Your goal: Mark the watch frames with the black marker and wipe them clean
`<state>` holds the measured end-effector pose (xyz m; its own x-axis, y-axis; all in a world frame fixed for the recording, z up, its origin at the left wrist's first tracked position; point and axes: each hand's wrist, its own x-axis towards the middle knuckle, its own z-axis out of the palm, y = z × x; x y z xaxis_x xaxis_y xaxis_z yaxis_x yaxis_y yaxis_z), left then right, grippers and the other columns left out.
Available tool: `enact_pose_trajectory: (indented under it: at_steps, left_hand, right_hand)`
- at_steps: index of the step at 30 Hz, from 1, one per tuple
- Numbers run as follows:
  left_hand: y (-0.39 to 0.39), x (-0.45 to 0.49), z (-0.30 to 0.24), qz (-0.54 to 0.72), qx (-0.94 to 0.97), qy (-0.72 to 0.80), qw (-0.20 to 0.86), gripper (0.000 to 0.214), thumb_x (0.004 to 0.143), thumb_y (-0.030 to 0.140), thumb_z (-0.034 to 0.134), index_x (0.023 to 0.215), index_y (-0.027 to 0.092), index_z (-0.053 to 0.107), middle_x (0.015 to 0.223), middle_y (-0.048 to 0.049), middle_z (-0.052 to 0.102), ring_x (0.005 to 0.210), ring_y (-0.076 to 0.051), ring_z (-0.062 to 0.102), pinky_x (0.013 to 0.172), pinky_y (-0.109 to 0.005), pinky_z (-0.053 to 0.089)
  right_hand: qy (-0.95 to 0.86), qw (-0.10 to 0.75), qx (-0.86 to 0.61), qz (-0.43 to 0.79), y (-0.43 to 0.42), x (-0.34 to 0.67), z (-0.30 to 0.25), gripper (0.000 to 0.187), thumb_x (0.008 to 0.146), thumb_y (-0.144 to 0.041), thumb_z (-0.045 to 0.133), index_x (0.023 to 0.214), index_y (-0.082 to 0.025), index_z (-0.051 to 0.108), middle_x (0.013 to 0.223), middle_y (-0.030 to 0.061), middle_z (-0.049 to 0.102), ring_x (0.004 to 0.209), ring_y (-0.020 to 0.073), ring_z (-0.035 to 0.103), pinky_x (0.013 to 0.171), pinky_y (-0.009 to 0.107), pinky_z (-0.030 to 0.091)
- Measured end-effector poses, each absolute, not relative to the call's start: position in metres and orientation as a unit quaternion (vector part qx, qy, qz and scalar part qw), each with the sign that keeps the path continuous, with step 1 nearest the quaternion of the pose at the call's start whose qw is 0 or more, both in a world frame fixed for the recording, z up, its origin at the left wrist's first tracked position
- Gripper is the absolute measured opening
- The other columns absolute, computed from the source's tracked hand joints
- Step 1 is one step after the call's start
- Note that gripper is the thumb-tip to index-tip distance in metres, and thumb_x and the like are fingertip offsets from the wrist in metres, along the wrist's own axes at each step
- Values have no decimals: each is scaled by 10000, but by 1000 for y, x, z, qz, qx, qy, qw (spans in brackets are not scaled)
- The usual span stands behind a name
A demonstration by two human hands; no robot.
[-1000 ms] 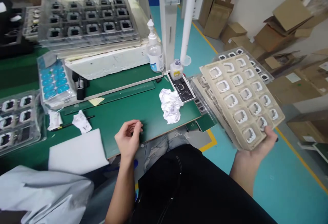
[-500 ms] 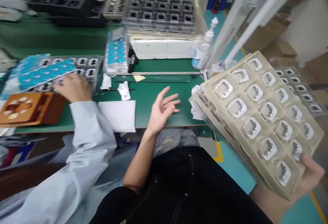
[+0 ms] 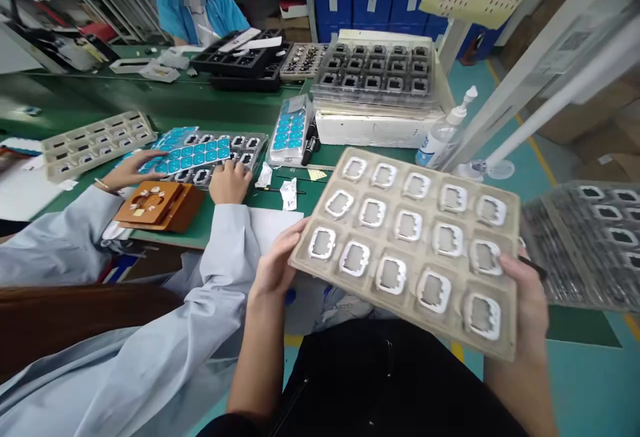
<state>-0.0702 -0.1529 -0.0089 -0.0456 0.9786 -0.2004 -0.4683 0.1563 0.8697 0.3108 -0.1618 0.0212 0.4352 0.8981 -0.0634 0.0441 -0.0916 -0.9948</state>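
Note:
A beige plastic tray [image 3: 400, 250] with rows of square pockets is held up in front of my body, tilted toward me. Each pocket carries a white square frame part [image 3: 393, 275] with an open centre. My left hand [image 3: 280, 260] grips the tray's left edge. At the opposite edge my right hand [image 3: 525, 297] holds it, thumb on the upper face and fingers hidden underneath. Whether more trays are stacked below cannot be made out.
At my left, a co-worker's hands [image 3: 230, 182] handle a sheet of blue round pieces [image 3: 197, 157] beside an orange fixture [image 3: 160, 207]. A pump bottle [image 3: 445, 133] stands near the post. Stacked clear trays [image 3: 575, 243] are at right. Black-part trays [image 3: 375, 80] sit on a white box [image 3: 375, 129].
The tray has swung left and levelled out in front of me. My left hand, free before, has closed on its left edge. The view has turned to the left and up.

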Motion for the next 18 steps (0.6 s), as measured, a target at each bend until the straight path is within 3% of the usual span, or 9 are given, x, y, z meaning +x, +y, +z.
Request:
enact_pose_trajectory:
  at_steps: [3, 7, 12, 18]
  left_hand:
    - [-144, -79, -15, 598, 249, 471, 599, 580, 785, 504, 927, 1248, 155, 943, 1380, -164, 914, 1464, -511, 793, 1204, -564, 687]
    - [-120, -80, -34, 635, 232, 515, 527, 564, 783, 553, 979, 1234, 219, 922, 1400, -121, 912, 1474, -464, 788, 1139, -525, 725]
    - [-97, -92, -48, 670, 224, 565, 425, 774, 715, 837, 1036, 1157, 217, 893, 1311, -117, 923, 1460, -435, 796, 1201, -525, 697]
    - [-84, -108, -51, 655, 283, 603, 357, 566, 832, 816, 932, 1081, 309, 886, 1239, -53, 936, 1401, -421, 811, 1219, -616, 679]
  right_hand:
    - [-346, 574, -605, 430, -104, 305, 7, 611, 677, -580, 969, 1089, -320, 601, 1010, -13, 742, 817, 253, 717, 775, 441, 626]
    - [-439, 548, -570, 427, -39, 288, -6, 776, 593, -664, 1040, 1037, -318, 506, 926, -52, 628, 860, 220, 611, 800, 364, 519]
    - [-519, 497, -546, 431, 4, 268, -19, 795, 628, -697, 1049, 1057, -315, 500, 951, -31, 595, 921, 241, 572, 849, 380, 460]
    - [-554, 463, -540, 433, 35, 253, -27, 768, 710, -737, 1036, 1107, -318, 528, 976, -25, 636, 922, 247, 587, 881, 400, 480]
